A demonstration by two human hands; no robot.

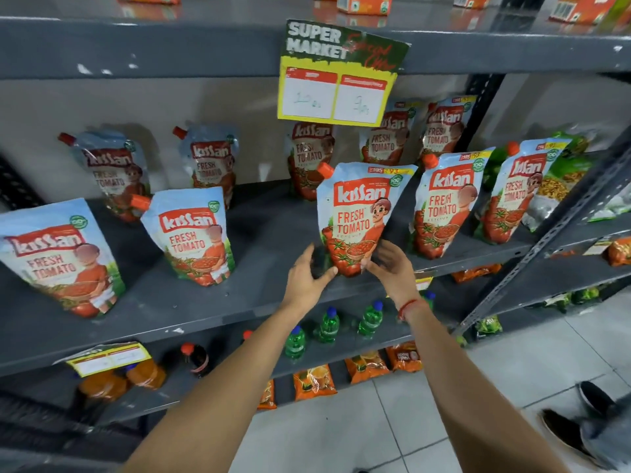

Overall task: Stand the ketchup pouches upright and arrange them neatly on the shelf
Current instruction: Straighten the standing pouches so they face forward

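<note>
From the head camera, you held the middle ketchup pouch (358,216) at its base, near the front edge of the grey shelf (211,308): your left hand (307,278) and right hand (389,268) each kept a narrow grip on a lower corner. The pouch looked soft-walled, glossy and bottom-heavy, likely to slump, so the gusseted base seemed the surest hold. Its label read "Kissan Fresh Tomato Ketchup"; neighbouring pouches (198,237) stood alongside. Overhead, a sign (338,73) read "Super Market", its handwritten prices illegible.
</note>
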